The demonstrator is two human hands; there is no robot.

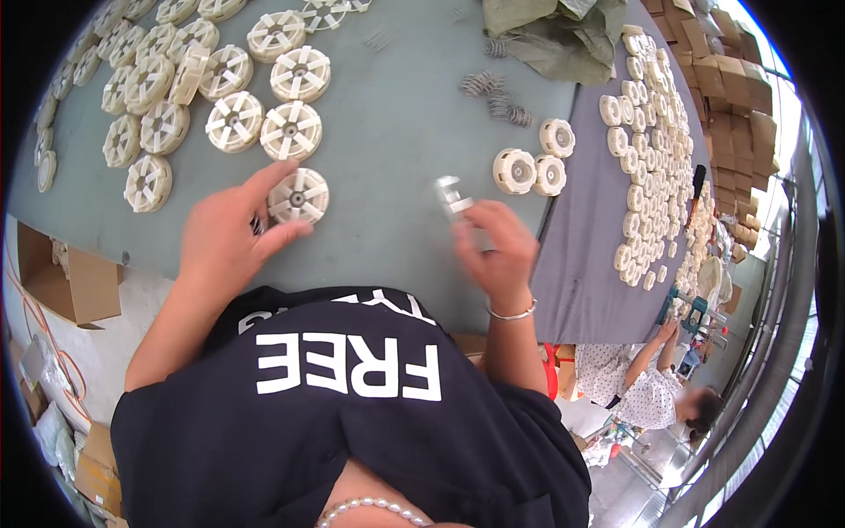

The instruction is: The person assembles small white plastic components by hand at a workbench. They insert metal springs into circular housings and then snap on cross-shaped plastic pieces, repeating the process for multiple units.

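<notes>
My left hand [226, 222] is curved round the near side of a cream round plastic part with white spokes [298, 197], thumb and forefinger at its rim. Against that palm shows a bit of dark metal coil [257, 225], mostly hidden by the fingers. To the right, my right hand [498, 246] pinches a small whitish plastic piece [451, 195] just above the table; the hand is slightly blurred. Just beyond the left hand's part lies another spoked part [291, 131] of the same kind.
Many spoked parts [148, 84] cover the table's [387, 132] left side. Three cream rings [532, 167] and loose springs [497, 95] lie to the right, near a green sheet [563, 35]. Further right, a grey cloth surface [576, 264] holds more rings. A person [656, 387] works beyond it.
</notes>
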